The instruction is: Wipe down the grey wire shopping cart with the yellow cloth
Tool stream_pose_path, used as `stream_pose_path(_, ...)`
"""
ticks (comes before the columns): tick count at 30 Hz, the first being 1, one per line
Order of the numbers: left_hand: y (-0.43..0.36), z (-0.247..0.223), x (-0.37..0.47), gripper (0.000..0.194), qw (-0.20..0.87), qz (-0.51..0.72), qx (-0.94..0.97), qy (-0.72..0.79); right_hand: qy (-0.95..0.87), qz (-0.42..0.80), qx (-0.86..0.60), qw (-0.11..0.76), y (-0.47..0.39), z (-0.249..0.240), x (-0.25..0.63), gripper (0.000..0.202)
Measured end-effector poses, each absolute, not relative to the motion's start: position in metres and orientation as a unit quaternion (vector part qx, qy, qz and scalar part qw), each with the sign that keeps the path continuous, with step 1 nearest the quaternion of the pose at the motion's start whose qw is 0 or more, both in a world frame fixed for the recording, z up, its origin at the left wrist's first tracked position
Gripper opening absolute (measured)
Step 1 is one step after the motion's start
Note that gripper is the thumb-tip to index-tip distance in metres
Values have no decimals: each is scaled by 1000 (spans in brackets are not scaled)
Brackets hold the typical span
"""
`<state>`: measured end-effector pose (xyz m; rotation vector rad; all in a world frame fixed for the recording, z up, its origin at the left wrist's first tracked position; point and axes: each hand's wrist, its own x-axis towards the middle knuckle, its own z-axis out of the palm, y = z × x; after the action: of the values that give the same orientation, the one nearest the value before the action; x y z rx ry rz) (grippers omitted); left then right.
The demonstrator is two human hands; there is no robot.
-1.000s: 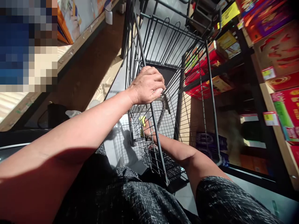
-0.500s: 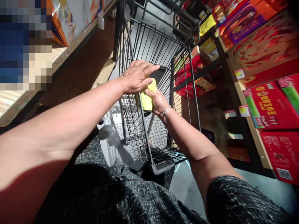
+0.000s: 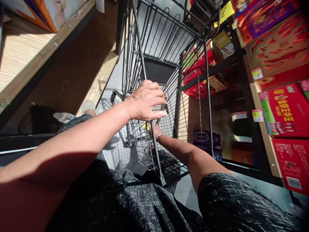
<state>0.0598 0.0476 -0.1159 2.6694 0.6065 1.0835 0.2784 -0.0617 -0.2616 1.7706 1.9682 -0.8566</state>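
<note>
A black wire shopping cart (image 3: 208, 83) stands in front of me, tilted in the view. Across its near top rail lies my left hand (image 3: 147, 100), palm down, with the thumb apart from loosely bent fingers and nothing seen in them. Lower down, inside the basket, my right hand (image 3: 155, 130) is closed on a yellow cloth (image 3: 145, 126) against the wire side. Only a small piece of the cloth shows; the rail and the hand cover the rest. A thin bracelet (image 3: 158, 136) circles the right wrist.
Shelves at right carry red gift boxes (image 3: 285, 109) and price tags (image 3: 257, 115). A wooden display stand (image 3: 26, 54) is close at left. A dark panel (image 3: 159, 71) spans the cart's far part. A clear plastic item (image 3: 64, 117) lies at lower left.
My right hand has moved down inside the cart with the yellow cloth. My left hand now rests lower in view on the rail, its fingers more bent. The view has shifted slightly.
</note>
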Motion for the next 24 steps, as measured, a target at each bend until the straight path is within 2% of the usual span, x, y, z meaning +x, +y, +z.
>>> stream_pose_path(6,46,-116,62,53,109,364,902,204,642,-175,685,298,-46,-232,360,42)
stream_pose_path(9,45,-117,63,50,106,375,898,204,643,-131,673,341,-42,-213,375,40)
stream_pose_path(12,46,-119,64,57,114,370,898,208,637,-45,676,368,-31,-189,377,44)
stream_pose_path(15,47,-121,65,66,122,360,900,214,623,59,696,352,-11,-151,378,45)
stream_pose_path(19,47,-120,64,61,110,358,901,217,617,162,734,234,12,-101,385,54)
stream_pose_path(21,47,-119,64,54,103,363,900,218,616,189,737,201,15,-94,387,55)
stream_pose_path(24,45,-118,65,47,100,364,898,224,635,120,718,258,3,-121,385,50)
